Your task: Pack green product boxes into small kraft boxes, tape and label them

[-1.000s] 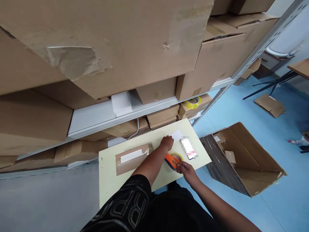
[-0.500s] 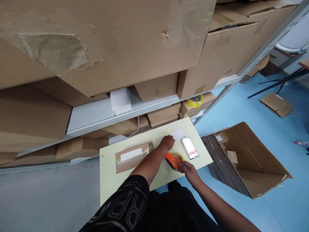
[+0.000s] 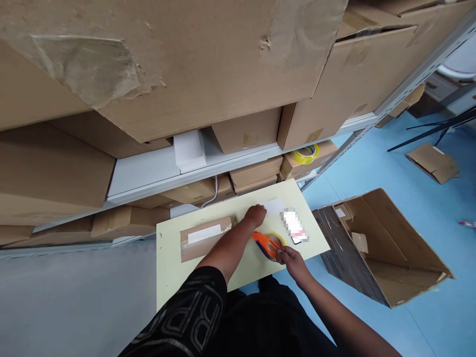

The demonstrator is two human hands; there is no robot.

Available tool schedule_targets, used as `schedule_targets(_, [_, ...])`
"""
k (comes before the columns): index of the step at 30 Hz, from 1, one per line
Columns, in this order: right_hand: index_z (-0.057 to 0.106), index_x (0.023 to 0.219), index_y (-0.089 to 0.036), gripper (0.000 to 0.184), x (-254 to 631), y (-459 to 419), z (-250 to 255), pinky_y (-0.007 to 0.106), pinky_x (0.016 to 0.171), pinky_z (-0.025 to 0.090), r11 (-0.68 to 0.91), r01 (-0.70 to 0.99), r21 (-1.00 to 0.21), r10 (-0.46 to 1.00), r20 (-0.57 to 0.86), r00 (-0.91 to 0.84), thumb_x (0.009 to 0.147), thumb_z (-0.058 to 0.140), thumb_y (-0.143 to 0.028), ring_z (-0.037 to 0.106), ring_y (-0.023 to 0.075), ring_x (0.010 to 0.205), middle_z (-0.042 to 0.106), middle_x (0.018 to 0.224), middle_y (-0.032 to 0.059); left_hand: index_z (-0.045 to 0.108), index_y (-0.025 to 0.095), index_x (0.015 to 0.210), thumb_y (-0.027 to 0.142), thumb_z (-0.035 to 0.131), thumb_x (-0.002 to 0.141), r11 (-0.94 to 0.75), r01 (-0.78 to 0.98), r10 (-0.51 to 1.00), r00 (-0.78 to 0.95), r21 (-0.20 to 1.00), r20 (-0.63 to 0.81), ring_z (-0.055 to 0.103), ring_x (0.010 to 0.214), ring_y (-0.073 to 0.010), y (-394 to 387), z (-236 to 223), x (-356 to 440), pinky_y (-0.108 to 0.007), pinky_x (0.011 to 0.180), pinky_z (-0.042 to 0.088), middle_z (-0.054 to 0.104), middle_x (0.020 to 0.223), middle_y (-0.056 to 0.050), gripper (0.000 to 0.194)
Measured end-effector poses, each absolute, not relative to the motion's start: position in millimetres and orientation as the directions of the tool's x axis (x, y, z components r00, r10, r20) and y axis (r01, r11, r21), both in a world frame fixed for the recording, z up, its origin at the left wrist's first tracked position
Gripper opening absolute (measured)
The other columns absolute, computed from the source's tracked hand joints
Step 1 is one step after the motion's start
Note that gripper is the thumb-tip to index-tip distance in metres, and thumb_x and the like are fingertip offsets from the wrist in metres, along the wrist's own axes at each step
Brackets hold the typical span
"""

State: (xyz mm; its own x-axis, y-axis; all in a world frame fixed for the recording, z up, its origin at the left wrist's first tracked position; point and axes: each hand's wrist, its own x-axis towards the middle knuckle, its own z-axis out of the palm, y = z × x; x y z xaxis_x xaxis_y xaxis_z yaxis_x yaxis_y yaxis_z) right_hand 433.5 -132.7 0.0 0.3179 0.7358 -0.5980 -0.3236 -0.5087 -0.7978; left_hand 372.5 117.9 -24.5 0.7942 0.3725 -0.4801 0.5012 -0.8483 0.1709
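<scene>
My left hand (image 3: 256, 215) is closed at the left edge of a sheet of white paper (image 3: 274, 206) lying on the pale yellow tabletop (image 3: 241, 270). Its fingertips are mostly hidden. My right hand (image 3: 290, 260), at the front edge, pinches the near end of an orange-and-blue hand tool (image 3: 265, 243); its exact kind is unclear. A yellow-rimmed tape roll (image 3: 281, 240) shows behind the tool. To the left, partly behind my left forearm, lies a flat cardboard parcel (image 3: 189, 254) with a white label (image 3: 204, 233) and clear tape. A phone (image 3: 294, 225) with a blurred screen rests at the right.
Shelves (image 3: 145, 173) packed with cardboard boxes (image 3: 186, 64) rise beyond the table, one box jutting close above. Another yellow tape roll (image 3: 305, 154) sits on a lower box. A large open carton (image 3: 401, 233) stands on the blue floor to the right.
The view has shifted slightly. My left hand has moved slightly left, off a little more of the paper. My right hand keeps its hold on the orange-and-blue tool.
</scene>
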Motion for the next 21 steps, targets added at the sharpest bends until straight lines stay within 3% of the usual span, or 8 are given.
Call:
schedule_targets(7, [0.070, 0.079, -0.020, 0.035, 440.0, -127.3, -4.4, 0.034, 0.068, 0.045, -0.511, -0.284, -0.811, 0.736, -0.584, 0.342, 0.083, 0.065, -0.055, 0.058, 0.0195, 0.066, 0.068, 0.070, 0.0028, 0.074, 0.016, 0.106, 0.029, 0.063, 0.093, -0.829, 0.503, 0.343, 0.802, 0.246, -0.489, 0.063, 0.115, -0.0272, 124.6, -15.0, 368.5, -0.036, 0.094, 0.055, 0.070, 0.118, -0.014, 0.022])
schedule_targets(13, [0.072, 0.089, -0.021, 0.032, 476.1, -101.3, -15.8, 0.033, 0.074, 0.049, -0.563, -0.082, -0.823, 0.716, -0.534, 0.450, 0.085, 0.061, -0.051, 0.067, 0.0222, 0.076, 0.073, 0.078, 0.0029, 0.072, 0.016, 0.106, 0.020, 0.058, 0.093, -0.810, 0.527, 0.357, 0.793, 0.260, -0.493, 0.065, 0.113, -0.0258, 129.0, -11.5, 363.8, -0.033, 0.088, 0.055, 0.070, 0.118, -0.013, 0.019])
schedule_targets(16, [0.073, 0.094, -0.023, 0.030, 503.0, -69.6, -19.3, 0.032, 0.076, 0.049, -0.652, 0.150, -0.743, 0.678, -0.483, 0.554, 0.089, 0.056, -0.047, 0.069, 0.0237, 0.084, 0.075, 0.086, 0.0042, 0.072, 0.015, 0.105, 0.020, 0.058, 0.094, -0.805, 0.532, 0.359, 0.789, 0.263, -0.498, 0.066, 0.110, -0.0262, 127.6, -12.2, 361.6, -0.034, 0.088, 0.055, 0.069, 0.118, -0.014, 0.018])
schedule_targets(21, [0.074, 0.107, -0.019, 0.041, 530.9, -12.6, -19.2, 0.032, 0.080, 0.047, -0.739, 0.486, -0.468, 0.671, -0.440, 0.597, 0.098, 0.048, -0.049, 0.069, 0.0256, 0.098, 0.076, 0.103, 0.0113, 0.071, 0.014, 0.107, 0.017, 0.057, 0.093, -0.801, 0.532, 0.356, 0.792, 0.275, -0.495, 0.067, 0.109, -0.0261, 122.9, -12.8, 362.4, -0.034, 0.090, 0.054, 0.069, 0.118, -0.014, 0.020])
